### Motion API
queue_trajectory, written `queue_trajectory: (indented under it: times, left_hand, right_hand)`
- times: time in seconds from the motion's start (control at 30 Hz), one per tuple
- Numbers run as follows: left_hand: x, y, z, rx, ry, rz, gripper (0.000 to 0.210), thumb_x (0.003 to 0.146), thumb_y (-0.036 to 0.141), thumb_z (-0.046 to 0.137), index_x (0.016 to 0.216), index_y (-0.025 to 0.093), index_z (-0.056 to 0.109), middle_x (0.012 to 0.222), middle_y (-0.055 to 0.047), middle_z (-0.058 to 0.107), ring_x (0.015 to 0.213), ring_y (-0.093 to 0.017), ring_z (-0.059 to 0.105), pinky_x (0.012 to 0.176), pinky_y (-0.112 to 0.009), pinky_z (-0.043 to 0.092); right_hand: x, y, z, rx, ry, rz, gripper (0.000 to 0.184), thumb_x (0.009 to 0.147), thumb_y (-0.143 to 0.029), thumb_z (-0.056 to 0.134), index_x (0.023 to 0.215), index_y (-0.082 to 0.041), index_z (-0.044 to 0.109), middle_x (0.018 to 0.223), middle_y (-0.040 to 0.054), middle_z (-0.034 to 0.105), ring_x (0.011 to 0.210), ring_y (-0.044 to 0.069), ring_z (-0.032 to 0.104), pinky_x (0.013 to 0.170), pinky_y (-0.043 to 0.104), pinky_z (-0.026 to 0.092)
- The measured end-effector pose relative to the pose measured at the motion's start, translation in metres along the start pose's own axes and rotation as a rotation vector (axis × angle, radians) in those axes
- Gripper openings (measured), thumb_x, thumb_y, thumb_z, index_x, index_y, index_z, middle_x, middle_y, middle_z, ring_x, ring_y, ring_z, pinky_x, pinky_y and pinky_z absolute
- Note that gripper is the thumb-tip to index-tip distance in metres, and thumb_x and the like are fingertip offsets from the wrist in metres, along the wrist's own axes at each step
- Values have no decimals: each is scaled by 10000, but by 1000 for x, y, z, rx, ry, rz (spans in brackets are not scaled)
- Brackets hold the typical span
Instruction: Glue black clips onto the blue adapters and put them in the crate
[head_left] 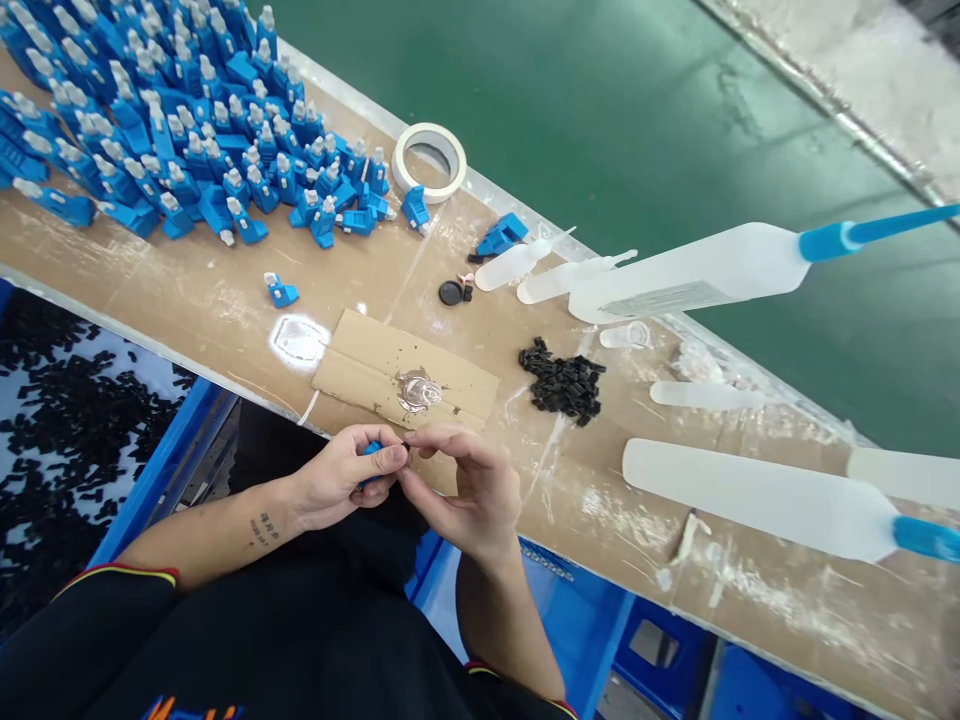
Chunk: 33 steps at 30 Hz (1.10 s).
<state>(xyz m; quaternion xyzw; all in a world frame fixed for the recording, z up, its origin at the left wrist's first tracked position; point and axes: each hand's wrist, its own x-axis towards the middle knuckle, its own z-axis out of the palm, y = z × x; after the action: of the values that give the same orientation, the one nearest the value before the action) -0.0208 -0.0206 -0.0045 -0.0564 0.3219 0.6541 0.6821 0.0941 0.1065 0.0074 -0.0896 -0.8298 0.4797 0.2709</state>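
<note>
Forward of the black-shirted torso point(322, 630): bare left hand point(341, 482) curled; bare right hand point(478, 490) angled inward, thumb point(429, 502) and forefinger point(446, 438) close together.

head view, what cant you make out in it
In the head view:
Blue part: mostly hidden by the left hand.
Black piece: too small at the fingertips to tell its shape.
Lower blue nozzle: cut off by the right edge.
Blue pile: cut off by the top and left edges.

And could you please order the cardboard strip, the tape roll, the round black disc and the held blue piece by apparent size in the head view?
1. Cardboard strip
2. Tape roll
3. Held blue piece and round black disc: unranked, since the left hand hides part of the blue piece.
</note>
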Motion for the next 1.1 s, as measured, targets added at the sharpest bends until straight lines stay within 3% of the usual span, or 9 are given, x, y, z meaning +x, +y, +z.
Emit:
queue_trajectory:
  times: [0.17, 0.27, 0.37, 0.53, 0.8, 0.9, 1.1]
  left_hand:
    - [0, 0, 0, 12, 9, 23, 488, 737, 552, 889, 777, 150, 616, 537, 63, 423, 439, -39, 327, 415, -179, 173]
    - [-3, 4, -1, -28, 46, 56, 430, 847, 555, 751, 913, 137, 681, 687, -6, 565, 471, -55, 399, 430, -202, 199]
    - [-9, 10, -6, -84, 33, 110, 357, 845, 414, 681, 1101, 166, 677, 966, -65, 656, 559, -84, 517, 475, -219, 282]
    - [-18, 15, -21, -65, -22, 211, 485, 700, 167, 654, 1184, 200, 633, 1116, -83, 679, 700, -134, 607, 580, -246, 385]
    - [-22, 14, -38, -90, -33, 258, 339, 834, 195, 614, 1172, 202, 642, 1105, -76, 670, 685, -122, 597, 569, -245, 359]
    - [-22, 13, -40, -95, -43, 255, 358, 823, 172, 606, 1177, 209, 644, 1107, -71, 681, 695, -124, 604, 581, -249, 373]
    - [-20, 10, -41, -20, -38, 322, 418, 810, 83, 606, 1202, 222, 654, 1213, -80, 709, 813, -130, 655, 761, -285, 482]
  right_hand:
    - [2, -2, -2, -19, -14, 23, 522, 807, -28, 762, 1183, -280, 502, 1033, 38, 751, 891, 191, 734, 733, 349, 635]
    - [11, 4, -15, -81, 28, 2, 522, 806, -76, 787, 1186, -278, 492, 1024, 37, 753, 864, 194, 733, 682, 327, 616]
    - [25, 14, -34, -296, 14, 57, 491, 812, -156, 817, 1160, -273, 490, 1021, 41, 755, 810, 191, 722, 676, 330, 596]
    - [43, 26, -46, -562, -166, 131, 399, 855, -265, 786, 1130, -270, 497, 962, 16, 749, 695, 170, 669, 659, 331, 569]
    - [46, 26, -44, -620, -251, 154, 361, 879, -324, 771, 1108, -265, 499, 968, 24, 761, 682, 176, 670, 633, 320, 557]
    - [47, 26, -45, -626, -264, 159, 359, 884, -338, 768, 1107, -265, 496, 961, 26, 763, 681, 179, 671, 630, 321, 557]
    - [46, 27, -48, -586, -261, 173, 384, 871, -323, 781, 1117, -272, 491, 968, 31, 770, 682, 175, 666, 637, 331, 563]
